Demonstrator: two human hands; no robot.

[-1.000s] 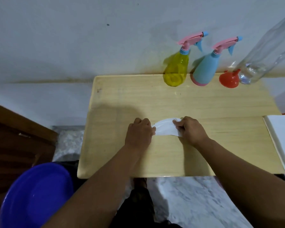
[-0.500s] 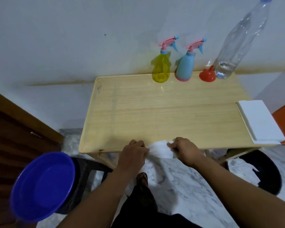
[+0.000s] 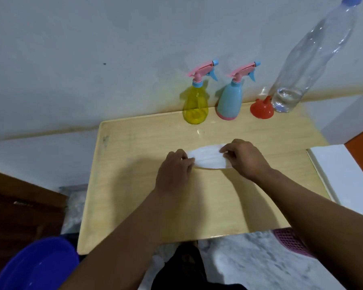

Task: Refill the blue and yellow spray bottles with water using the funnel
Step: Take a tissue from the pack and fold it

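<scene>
A yellow spray bottle and a blue spray bottle, both with pink trigger heads, stand at the back of the wooden table against the wall. To their right an orange funnel sits mouth down, beside a tall clear plastic bottle with a little water at the bottom. Mid-table, my left hand and my right hand each pinch one end of a white cloth lying on the wood.
A white flat tray lies at the table's right edge. A blue basin sits low at the left. Dark wooden furniture stands to the left, a pink perforated stool under the right side, and marble floor below.
Both hands pulled the white cloth from mid-table back to the near edge, then pushed it forward again to the middle. The bottles and funnel stayed put.
</scene>
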